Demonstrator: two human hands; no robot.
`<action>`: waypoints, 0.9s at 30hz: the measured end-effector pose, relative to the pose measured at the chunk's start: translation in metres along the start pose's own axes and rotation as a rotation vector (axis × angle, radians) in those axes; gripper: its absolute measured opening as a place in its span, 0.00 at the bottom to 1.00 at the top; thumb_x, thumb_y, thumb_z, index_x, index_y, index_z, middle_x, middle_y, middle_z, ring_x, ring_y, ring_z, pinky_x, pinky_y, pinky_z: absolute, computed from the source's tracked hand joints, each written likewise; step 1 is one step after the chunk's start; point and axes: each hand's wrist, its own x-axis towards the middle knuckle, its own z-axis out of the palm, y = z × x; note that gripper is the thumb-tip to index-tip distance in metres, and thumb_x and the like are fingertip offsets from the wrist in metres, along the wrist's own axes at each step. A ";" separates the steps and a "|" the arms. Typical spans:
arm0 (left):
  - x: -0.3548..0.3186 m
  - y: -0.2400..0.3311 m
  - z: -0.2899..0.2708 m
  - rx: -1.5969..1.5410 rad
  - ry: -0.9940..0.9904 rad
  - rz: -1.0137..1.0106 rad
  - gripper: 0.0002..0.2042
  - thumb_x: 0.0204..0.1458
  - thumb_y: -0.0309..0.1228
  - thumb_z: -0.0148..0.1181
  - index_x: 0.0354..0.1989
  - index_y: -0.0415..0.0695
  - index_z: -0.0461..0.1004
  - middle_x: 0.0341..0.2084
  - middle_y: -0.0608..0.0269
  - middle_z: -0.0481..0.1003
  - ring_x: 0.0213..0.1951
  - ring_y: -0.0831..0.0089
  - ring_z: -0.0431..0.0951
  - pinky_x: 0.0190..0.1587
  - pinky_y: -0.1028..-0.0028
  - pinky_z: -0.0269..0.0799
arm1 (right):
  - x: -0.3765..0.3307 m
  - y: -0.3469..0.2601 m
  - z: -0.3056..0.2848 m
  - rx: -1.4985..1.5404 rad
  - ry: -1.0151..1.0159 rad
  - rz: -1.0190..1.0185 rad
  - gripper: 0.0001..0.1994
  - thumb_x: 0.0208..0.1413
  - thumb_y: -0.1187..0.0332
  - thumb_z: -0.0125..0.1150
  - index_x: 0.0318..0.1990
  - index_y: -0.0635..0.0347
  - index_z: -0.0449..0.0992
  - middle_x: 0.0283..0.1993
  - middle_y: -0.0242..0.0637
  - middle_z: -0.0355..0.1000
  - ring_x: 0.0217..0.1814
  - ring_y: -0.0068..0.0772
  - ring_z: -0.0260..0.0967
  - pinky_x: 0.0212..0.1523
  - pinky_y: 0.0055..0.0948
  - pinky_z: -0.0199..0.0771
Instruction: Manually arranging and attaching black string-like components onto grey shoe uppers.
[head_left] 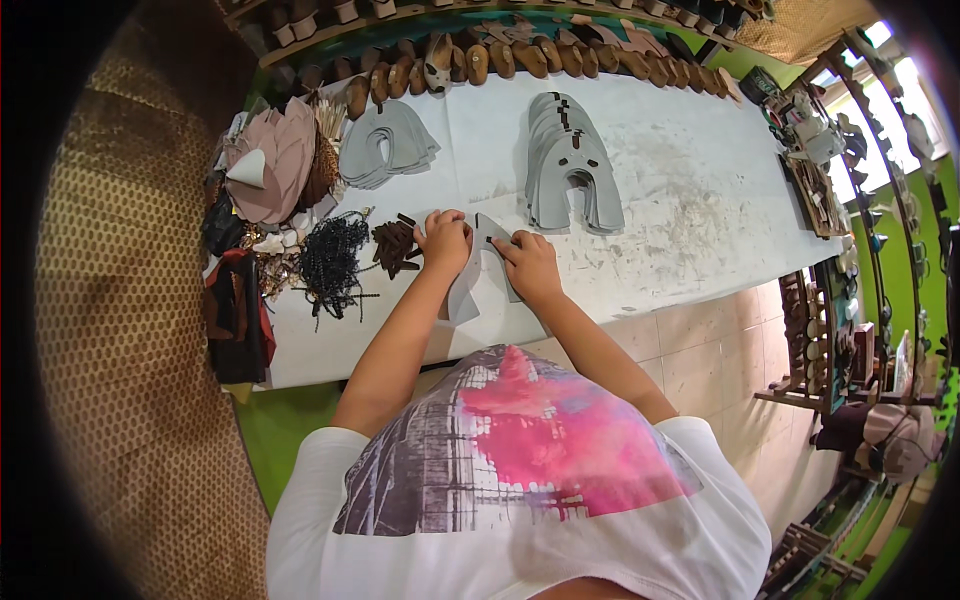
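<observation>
A grey U-shaped shoe upper piece [461,303] lies in front of me near the table's front edge, its two legs pointing toward me. My left hand [445,243] grips its left side with bent fingers. On the other side, my right hand [528,264] pinches the right edge, fingertips by a small dark mark near the top of the curve. Just left of my left hand is a small heap of short dark brown strips [396,245]. Farther off stands a fanned stack of similar grey uppers [560,150] with brown strips on them, and a plainer grey stack [385,150] sits to its left.
The white table [690,190] bears smudges. At its left are black beaded cords [335,258], pink pieces [268,165] and dark scraps [238,310]. Wooden shoe lasts [530,60] line the back. Shoe racks [815,340] stand at the right.
</observation>
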 end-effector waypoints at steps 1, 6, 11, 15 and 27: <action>0.002 -0.002 0.002 0.016 0.003 -0.002 0.07 0.45 0.34 0.57 0.29 0.47 0.76 0.48 0.68 0.67 0.58 0.57 0.56 0.56 0.41 0.42 | 0.000 0.001 0.000 -0.013 -0.002 -0.003 0.15 0.45 0.70 0.55 0.42 0.43 0.77 0.38 0.35 0.68 0.43 0.36 0.64 0.44 0.36 0.63; 0.007 -0.004 0.001 -0.083 0.079 -0.060 0.16 0.50 0.45 0.51 0.31 0.45 0.77 0.53 0.66 0.65 0.60 0.55 0.52 0.56 0.39 0.38 | 0.001 -0.002 0.000 0.008 -0.021 0.009 0.15 0.45 0.70 0.55 0.43 0.43 0.77 0.38 0.34 0.67 0.44 0.36 0.64 0.44 0.36 0.63; 0.004 0.017 -0.026 -0.098 -0.346 -0.113 0.27 0.45 0.59 0.47 0.33 0.47 0.79 0.64 0.57 0.47 0.65 0.53 0.36 0.59 0.42 0.27 | 0.000 0.001 -0.001 -0.007 -0.044 0.032 0.16 0.44 0.70 0.55 0.43 0.42 0.76 0.39 0.34 0.67 0.44 0.36 0.63 0.44 0.36 0.63; 0.008 0.009 -0.019 -0.142 -0.400 -0.129 0.28 0.43 0.59 0.50 0.38 0.47 0.78 0.65 0.57 0.43 0.65 0.51 0.35 0.60 0.42 0.27 | 0.000 -0.005 -0.002 -0.008 -0.045 0.023 0.16 0.44 0.70 0.55 0.43 0.42 0.76 0.39 0.34 0.67 0.45 0.36 0.63 0.45 0.37 0.62; -0.014 0.008 -0.012 0.103 0.079 -0.119 0.23 0.43 0.46 0.59 0.48 0.50 0.71 0.61 0.56 0.53 0.62 0.56 0.48 0.59 0.42 0.36 | 0.000 0.003 0.008 0.017 0.054 0.064 0.17 0.45 0.71 0.53 0.45 0.50 0.74 0.39 0.36 0.67 0.45 0.37 0.63 0.44 0.37 0.63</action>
